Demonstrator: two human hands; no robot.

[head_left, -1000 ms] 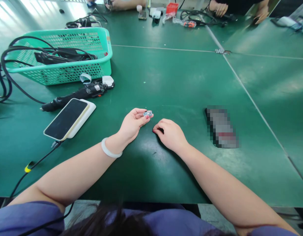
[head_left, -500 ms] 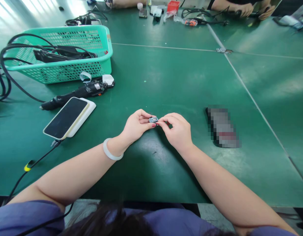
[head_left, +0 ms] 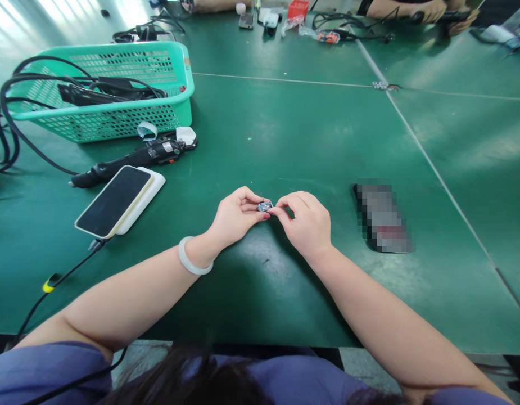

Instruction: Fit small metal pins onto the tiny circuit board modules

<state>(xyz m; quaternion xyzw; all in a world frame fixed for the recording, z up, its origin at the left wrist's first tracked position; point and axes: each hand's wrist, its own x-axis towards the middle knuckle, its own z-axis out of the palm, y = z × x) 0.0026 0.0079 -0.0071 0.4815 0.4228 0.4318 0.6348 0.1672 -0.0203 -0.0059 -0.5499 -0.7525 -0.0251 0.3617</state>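
Between the thumb and fingers of my left hand is a small blue-grey piece with fine light and dark detail, which looks like a small circuit board. My right hand is closed in a pinch, thumb and forefinger together at the right edge of this piece. Whatever lies between those right fingertips is too small to make out. Both hands are held over the green table, near its front edge.
To the left lie a phone on a white block, a black electric screwdriver and a green basket with black cables. A dark pixelated object lies at right. Another person's hands hold a dark tool across the table.
My hands have barely moved; the small board shows slightly more to the right, and my right fingers have shifted a little. Across the table, the other person's hands have moved slightly right.
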